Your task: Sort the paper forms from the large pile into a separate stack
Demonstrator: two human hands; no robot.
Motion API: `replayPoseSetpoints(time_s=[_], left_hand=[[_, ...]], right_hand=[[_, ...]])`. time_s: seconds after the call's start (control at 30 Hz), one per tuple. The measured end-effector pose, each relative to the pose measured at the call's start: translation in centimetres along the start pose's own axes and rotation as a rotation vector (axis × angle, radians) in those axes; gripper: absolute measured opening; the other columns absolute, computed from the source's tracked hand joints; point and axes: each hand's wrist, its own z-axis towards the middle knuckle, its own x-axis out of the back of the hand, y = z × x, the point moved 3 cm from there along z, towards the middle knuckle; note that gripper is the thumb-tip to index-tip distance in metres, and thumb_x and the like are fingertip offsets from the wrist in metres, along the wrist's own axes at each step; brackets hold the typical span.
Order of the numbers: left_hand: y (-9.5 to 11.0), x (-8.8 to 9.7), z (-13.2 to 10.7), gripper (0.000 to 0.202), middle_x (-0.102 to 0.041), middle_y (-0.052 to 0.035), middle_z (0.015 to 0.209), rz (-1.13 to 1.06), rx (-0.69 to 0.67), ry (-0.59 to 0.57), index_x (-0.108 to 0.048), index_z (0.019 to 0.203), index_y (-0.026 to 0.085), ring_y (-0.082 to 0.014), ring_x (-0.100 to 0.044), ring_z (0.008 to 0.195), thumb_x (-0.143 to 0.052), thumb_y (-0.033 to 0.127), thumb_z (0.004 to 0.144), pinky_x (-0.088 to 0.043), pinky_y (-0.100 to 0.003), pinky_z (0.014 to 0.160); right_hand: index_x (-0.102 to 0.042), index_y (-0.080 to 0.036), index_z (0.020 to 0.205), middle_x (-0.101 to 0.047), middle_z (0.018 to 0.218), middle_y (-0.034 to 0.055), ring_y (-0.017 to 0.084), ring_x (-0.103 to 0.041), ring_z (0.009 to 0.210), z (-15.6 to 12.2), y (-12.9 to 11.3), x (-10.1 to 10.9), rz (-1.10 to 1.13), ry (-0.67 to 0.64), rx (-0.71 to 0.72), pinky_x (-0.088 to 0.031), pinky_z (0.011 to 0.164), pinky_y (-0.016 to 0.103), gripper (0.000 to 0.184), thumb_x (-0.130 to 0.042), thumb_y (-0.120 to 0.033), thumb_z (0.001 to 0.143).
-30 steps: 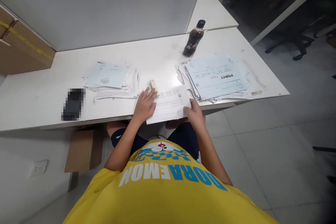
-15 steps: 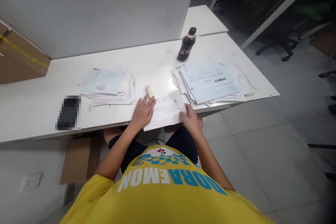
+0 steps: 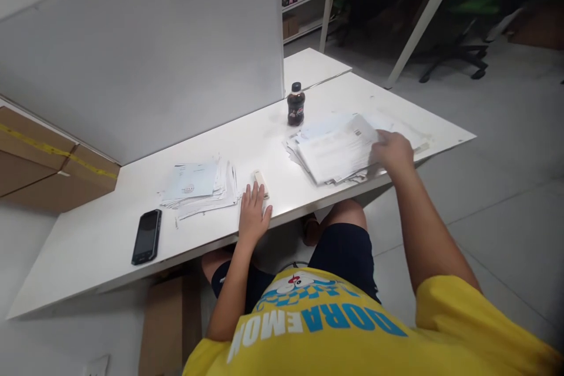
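Observation:
My right hand [image 3: 393,151] grips the right edge of a printed white sheet of paper [image 3: 337,155], a little blurred by motion. That sheet lies over or just above the right-hand paper stack [image 3: 304,167]; I cannot tell if it touches. My left hand [image 3: 254,211] rests flat at the table's front edge, fingers stretched out, its fingertips at a small cream-coloured block [image 3: 259,179] that the hand partly covers. Left of it lies another stack of papers [image 3: 194,179], topped by a pale blue sheet with a red stamp.
A bottle of dark cola [image 3: 295,107] stands behind the right stack. A black phone [image 3: 147,236] lies on the white table [image 3: 97,247] at left. Cardboard boxes [image 3: 57,158] sit at the far left, and a grey partition [image 3: 176,53] rises along the back edge.
My right hand has carried the white sheet from in front of me rightward to the right stack. My left hand has let go of the sheet and stays by the cream block. The view has shifted.

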Motion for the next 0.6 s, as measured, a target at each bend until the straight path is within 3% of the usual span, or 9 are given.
replayPoseSetpoints(time_s=[0.13,0.27,0.33,0.5,0.6], left_hand=[[0.2,-0.1,-0.2,0.067,-0.023,-0.0147,0.161,0.019,0.054,0.006,-0.013,0.156,0.018,-0.0308,-0.015,0.150,-0.041,0.036,0.098,-0.022,-0.053,0.120],[0.3,-0.2,-0.5,0.070,-0.023,-0.0165,0.160,0.010,0.118,0.015,-0.011,0.156,0.016,-0.0306,-0.022,0.148,-0.043,0.036,0.096,-0.025,-0.052,0.119],[0.6,-0.4,-0.7,0.071,-0.022,-0.0159,0.161,0.010,0.127,-0.003,-0.011,0.156,0.017,-0.0305,-0.024,0.148,-0.044,0.036,0.096,-0.026,-0.051,0.119],[0.9,-0.6,-1.0,0.069,-0.023,-0.0140,0.161,-0.035,0.121,0.012,-0.014,0.156,0.018,-0.0281,-0.023,0.148,-0.045,0.034,0.096,-0.024,-0.050,0.120],[-1.4,0.7,-1.1,0.059,-0.032,-0.0118,0.158,-0.129,0.189,0.130,-0.023,0.153,0.021,-0.0245,-0.021,0.149,-0.041,0.032,0.098,-0.027,-0.049,0.120]], right_hand=[[-0.057,0.001,0.130,-0.045,0.139,0.0359,0.040,-0.037,0.131,1.8,1.6,0.0,-0.242,-0.038,0.020,-0.027,0.098,0.054,0.053,-0.051,-0.028,0.087],[-0.063,-0.002,0.120,-0.051,0.132,0.0367,0.038,-0.043,0.127,1.8,3.9,-1.3,-0.223,-0.234,0.002,-0.028,0.098,0.053,0.045,-0.053,-0.032,0.087],[-0.063,-0.008,0.120,-0.049,0.137,0.0344,0.037,-0.042,0.132,2.2,4.8,-1.9,-0.199,-0.263,-0.007,-0.025,0.102,0.057,0.042,-0.055,-0.028,0.085],[-0.069,-0.018,0.114,-0.046,0.149,0.0212,0.032,-0.027,0.146,2.4,5.3,-1.5,-0.077,-0.218,-0.014,-0.005,0.113,0.060,0.039,-0.047,-0.022,0.082],[-0.073,-0.017,0.110,-0.055,0.141,0.0188,0.028,-0.033,0.145,1.1,5.1,0.6,0.171,0.055,0.118,-0.011,0.116,0.056,0.045,-0.041,-0.024,0.079]])
